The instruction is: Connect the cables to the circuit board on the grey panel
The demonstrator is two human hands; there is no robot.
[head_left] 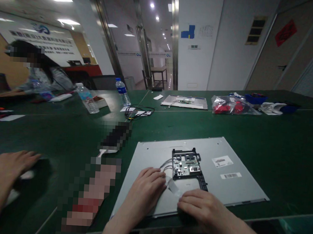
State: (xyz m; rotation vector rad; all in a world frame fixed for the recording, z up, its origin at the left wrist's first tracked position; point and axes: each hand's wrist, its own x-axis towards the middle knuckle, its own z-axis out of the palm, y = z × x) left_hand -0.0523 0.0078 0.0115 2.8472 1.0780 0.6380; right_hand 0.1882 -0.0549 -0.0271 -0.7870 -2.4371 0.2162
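At the near edge of the panel, the right hand curls, fingertips by a pale strip; the left hand bends over the panel, either's grip unclear. Mid-panel, beyond both, sits the circuit board.

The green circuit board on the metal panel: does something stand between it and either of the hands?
Yes, low parts: thin cables lie between the left hand and the circuit board, and the lower edge of the black frame lies between the board and the right hand.
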